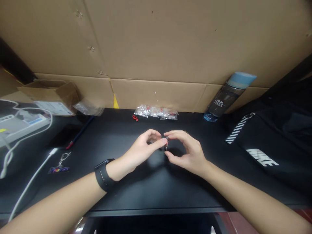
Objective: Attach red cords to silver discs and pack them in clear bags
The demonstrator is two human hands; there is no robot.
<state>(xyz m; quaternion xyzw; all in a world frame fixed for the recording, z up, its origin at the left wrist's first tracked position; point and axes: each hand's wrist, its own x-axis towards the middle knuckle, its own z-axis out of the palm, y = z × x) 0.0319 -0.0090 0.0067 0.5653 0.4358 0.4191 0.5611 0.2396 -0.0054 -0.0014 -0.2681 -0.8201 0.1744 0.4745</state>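
Note:
A small, dark, shiny round object [166,143] stands on edge between my hands, above the black desk. My right hand [188,151] pinches it between thumb and forefinger, at its bottom and top. From the other side my left hand [143,148], with a black watch on the wrist, has its thumb against the object and its fingers curled behind. Something small and metallic shows inside the left hand's curl, too little of it to name. Behind the hands lie several clear packets [156,112] with white and red contents, and a red looped cord [135,118] beside them.
The black desk [146,198] ends at a cardboard wall. On the right are a blue-capped bottle [226,97] and a black bag [275,139]. On the left are an open carton [55,97], a white power strip [23,126], a white cable, a dark phone-like slab and a keychain [59,169].

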